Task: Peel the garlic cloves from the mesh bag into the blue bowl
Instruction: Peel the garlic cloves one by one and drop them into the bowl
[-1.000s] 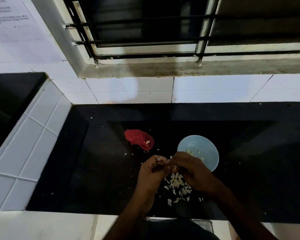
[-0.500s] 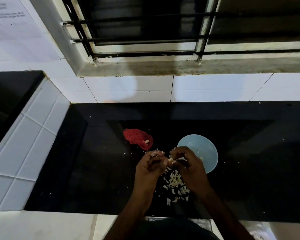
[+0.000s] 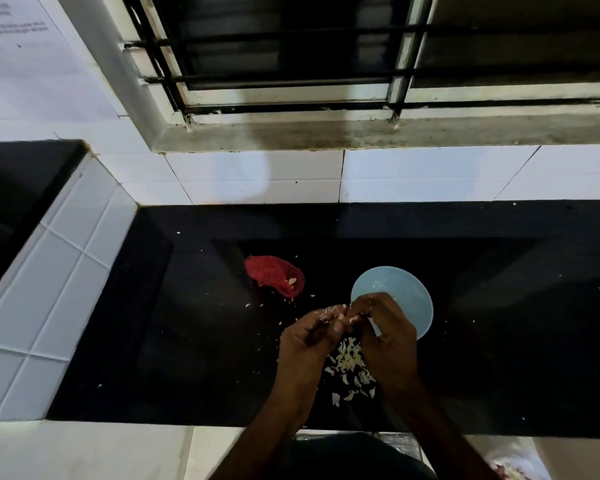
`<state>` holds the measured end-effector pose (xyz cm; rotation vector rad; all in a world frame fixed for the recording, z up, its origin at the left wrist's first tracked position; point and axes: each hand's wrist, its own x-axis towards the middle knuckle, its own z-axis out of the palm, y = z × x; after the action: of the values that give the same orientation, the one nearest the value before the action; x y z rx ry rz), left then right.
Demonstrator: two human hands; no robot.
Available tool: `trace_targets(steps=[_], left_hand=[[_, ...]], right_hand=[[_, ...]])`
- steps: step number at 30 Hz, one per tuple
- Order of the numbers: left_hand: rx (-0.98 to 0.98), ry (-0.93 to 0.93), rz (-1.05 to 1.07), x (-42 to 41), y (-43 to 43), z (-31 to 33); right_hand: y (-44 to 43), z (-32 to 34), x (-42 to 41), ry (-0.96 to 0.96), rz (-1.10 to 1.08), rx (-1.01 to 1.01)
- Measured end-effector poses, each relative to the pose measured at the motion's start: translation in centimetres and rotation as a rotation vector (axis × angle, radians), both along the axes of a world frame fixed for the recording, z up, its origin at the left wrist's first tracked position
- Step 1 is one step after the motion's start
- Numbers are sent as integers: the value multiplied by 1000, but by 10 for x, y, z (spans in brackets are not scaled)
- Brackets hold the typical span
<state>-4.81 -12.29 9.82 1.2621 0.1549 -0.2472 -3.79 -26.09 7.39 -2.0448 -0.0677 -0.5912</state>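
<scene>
Your left hand (image 3: 309, 337) and right hand (image 3: 385, 336) pinch 1 garlic clove (image 3: 347, 318); the blue bowl (image 3: 407, 289) lies at 1 o'clock, nearest your right.

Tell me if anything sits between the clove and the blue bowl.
Nothing visible does. The left hand and right hand pinch the clove at the near rim of the bowl; its top is open.

Person, seen from above. The left hand (image 3: 309, 341) and right hand (image 3: 390, 336) are shown on bare forearms (image 3: 284, 410). A dark garment (image 3: 355, 455) is worn on the torso; its detail is lost in shadow.
</scene>
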Motion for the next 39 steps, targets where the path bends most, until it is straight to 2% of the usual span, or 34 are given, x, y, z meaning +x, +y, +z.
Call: trace_targets(steps=[5, 9, 14, 18, 21, 27, 32, 36, 39], left_hand=[[-24, -37, 34, -2, -1, -2], [-88, -30, 33, 3, 2, -2], [-45, 1, 46, 5, 11, -8], [-10, 46, 17, 4, 13, -14], [21, 11, -22, 1, 11, -12], [85, -16, -58, 0, 5, -10], [87, -64, -65, -1, 1, -7], [101, -108, -37, 1, -1, -2], [143, -146, -26, 1, 1, 1]], right_hand=[[1, 5, 0, -3, 100, -7], [1, 2, -3, 47, 137, 112], [-5, 5, -7, 94, 263, 129], [-7, 4, -6, 214, 363, 280], [-11, 10, -3, 241, 399, 379], [-19, 30, 1, 288, 550, 222], [-16, 36, 3, 259, 539, 203], [-13, 36, 3, 215, 492, 273], [-13, 36, 1, 264, 424, 348]])
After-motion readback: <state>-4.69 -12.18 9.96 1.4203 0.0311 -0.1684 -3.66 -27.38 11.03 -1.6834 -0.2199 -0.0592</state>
